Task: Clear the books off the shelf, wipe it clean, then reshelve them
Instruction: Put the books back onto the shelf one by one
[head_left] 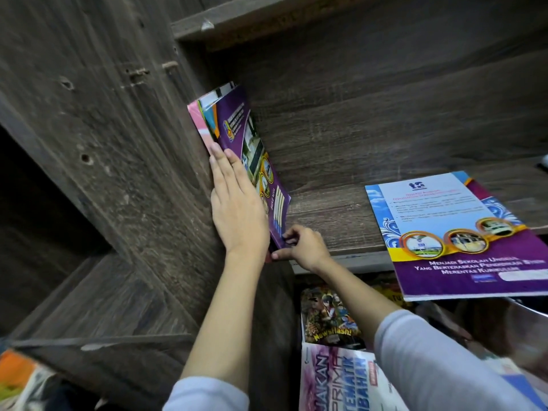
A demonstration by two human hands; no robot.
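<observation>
Books, upright group (221, 114): several thin volumes stand on the shelf board (341, 215), leaning left against the wooden side panel (133, 143). The outermost is a purple book (237, 126) with a crest and round photo insets; its cover text is too blurred to read. Pink and teal covers show behind it.

Left hand (237, 212): laid flat, fingers straight and together, pressing on the front edges of the upright group beside the side panel.

Right hand (305, 247): fingers curled, thumb and fingertips pinching the lower front corner of the purple book at the shelf's front edge.

Flat book (462, 232): lies face up on the same shelf to the right, well apart from the upright group, overhanging the front edge. Legible text: "MENJADI SEKOLAH UNGGUL", "YANG BERTERASKAN PENDIDIKAN", "MERENTAS KURIKULUM". The smaller red and black print above is unreadable.

Below the shelf: a comic (329, 315) marked "Newsflash!" and a pink-and-white workbook (341, 378) with partly cut-off words including "PRIMA" and "TEMATIK".

Both forearms wear pale grey sleeves (430, 366).
</observation>
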